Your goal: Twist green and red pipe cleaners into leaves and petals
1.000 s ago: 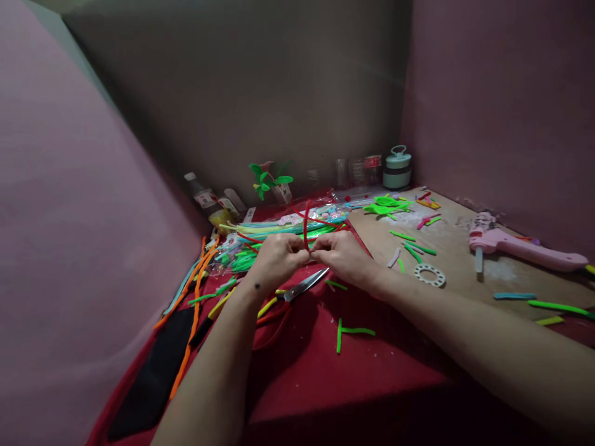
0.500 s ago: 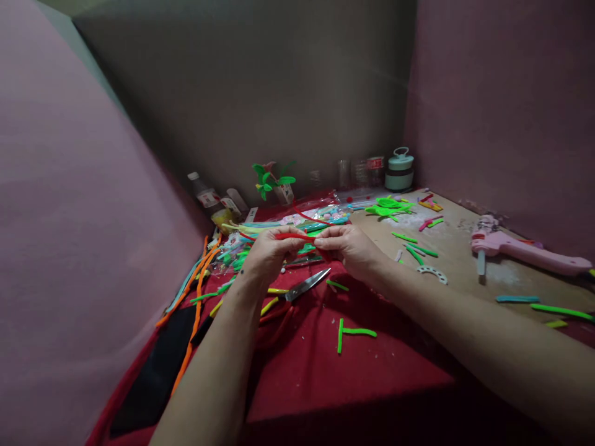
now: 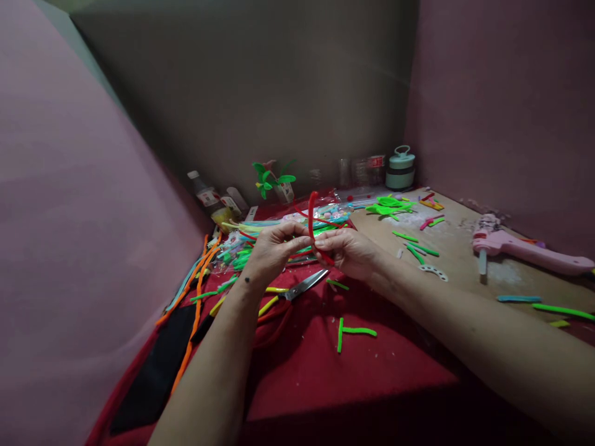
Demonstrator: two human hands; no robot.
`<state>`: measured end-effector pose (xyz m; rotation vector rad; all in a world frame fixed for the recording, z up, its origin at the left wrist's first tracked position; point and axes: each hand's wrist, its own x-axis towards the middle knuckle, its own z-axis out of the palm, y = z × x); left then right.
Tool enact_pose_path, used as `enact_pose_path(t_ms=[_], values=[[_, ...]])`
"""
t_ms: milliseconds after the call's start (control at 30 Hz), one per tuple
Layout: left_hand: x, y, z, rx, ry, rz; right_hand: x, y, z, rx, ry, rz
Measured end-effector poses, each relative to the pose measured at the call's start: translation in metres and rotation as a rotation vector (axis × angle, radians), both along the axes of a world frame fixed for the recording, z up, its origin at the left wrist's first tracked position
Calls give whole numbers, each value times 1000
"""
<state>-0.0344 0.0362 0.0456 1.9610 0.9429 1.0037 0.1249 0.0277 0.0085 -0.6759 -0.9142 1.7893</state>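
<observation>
The right hand (image 3: 354, 253) partly hides the red pipe cleaner (image 3: 311, 215).

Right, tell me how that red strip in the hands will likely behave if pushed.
The red strip probably holds its shape rather than flopping, since its upper end stands unsupported above the right hand. It likely bends under a push, as it looks slender and already curves. It may be light, being so thin.
</observation>
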Motion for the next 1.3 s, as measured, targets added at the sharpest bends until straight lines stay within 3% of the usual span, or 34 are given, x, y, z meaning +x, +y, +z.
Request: enact_pose_path(t_ms=[200, 300, 433, 567, 667, 867, 1033, 1167, 1300], values=[[3, -3, 0, -66, -48, 7, 1, -3, 4, 48, -55, 40], [7, -6, 0, -171, -37, 31, 1, -2, 3, 94, -134, 6], [11, -3, -9, -317, -69, 121, -3, -3, -3, 270, -381, -206], [11, 5, -22, -415, -113, 100, -8, -9, -8, 595, -716, -529], [10, 6, -23, -445, -181, 52, -9, -10, -8, 657, -735, -565], [10, 1, -11, -246, -142, 143, -6, -3, -5, 304, -349, -238], [12, 3, -17, -30, -63, 239, -6, -1, -7, 293, -355, -325], [14, 1, -22, 328, 232, 314, -6, 1, -12, 308, -399, -336], [15, -2, -19, 470, 428, 291, -8, 2, -14, 316, -377, -347]])
